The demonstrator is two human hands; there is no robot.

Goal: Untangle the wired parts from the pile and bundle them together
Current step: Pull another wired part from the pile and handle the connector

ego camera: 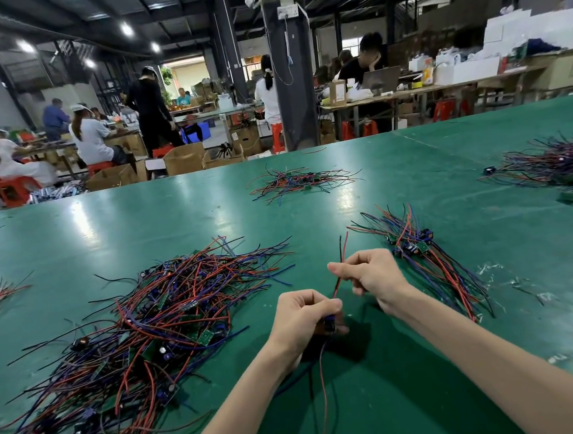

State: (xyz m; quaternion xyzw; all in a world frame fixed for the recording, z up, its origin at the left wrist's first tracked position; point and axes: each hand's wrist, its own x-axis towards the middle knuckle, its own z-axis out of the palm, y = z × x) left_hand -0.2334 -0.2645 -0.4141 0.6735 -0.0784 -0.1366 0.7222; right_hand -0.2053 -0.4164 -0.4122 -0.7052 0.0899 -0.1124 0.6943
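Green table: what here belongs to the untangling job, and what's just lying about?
Job: large tangled pile of red, blue and black wired parts; one wired part held by left hand and right hand; aligned wire bundle beside them.
Lying about: brown cardboard boxes; red plastic stools.

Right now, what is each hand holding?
Left hand: grips a wired part.
Right hand: pinches its red and black wires.
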